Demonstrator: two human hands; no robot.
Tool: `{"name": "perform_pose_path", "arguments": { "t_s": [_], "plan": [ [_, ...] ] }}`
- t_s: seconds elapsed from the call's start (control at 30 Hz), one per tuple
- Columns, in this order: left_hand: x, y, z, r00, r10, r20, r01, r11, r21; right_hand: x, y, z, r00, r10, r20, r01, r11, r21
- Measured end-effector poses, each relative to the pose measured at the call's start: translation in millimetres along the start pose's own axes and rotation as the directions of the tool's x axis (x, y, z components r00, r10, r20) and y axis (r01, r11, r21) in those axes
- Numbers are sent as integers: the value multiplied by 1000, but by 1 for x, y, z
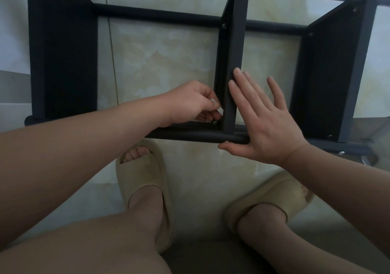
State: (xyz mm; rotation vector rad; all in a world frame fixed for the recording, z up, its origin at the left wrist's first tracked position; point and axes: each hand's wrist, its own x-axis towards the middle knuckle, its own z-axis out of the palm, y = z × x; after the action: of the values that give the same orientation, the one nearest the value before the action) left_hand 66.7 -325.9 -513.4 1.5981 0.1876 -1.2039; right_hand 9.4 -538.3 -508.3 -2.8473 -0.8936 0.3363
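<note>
Panel [237,41] looks stiff, light; right hand [261,121] presses it flat-fingered; left hand [190,102] curls by tiny screw [215,122], grip's hold unclear.

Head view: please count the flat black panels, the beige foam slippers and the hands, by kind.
Flat black panels: 3
Beige foam slippers: 2
Hands, left hand and right hand: 2
Total: 7

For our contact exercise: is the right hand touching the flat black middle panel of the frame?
Touching: the head view shows the right hand with fingers flat against the flat black middle panel.
</note>
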Motion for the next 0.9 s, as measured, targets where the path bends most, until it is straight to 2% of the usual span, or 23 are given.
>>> {"name": "perform_pose_path", "arguments": {
  "t_s": [0.27, 0.9],
  "plan": [
    [-3, 1, 0, 1000, -14, 1, 14, 1000, 12, 0, 2, 3, 999, -41, -11, 41, 999, 14],
    [-6, -3, -6, 999, 33, 25, -36, 994, 106, 0, 1, 1, 999, -37, 2, 36, 998, 53]
  ]
}}
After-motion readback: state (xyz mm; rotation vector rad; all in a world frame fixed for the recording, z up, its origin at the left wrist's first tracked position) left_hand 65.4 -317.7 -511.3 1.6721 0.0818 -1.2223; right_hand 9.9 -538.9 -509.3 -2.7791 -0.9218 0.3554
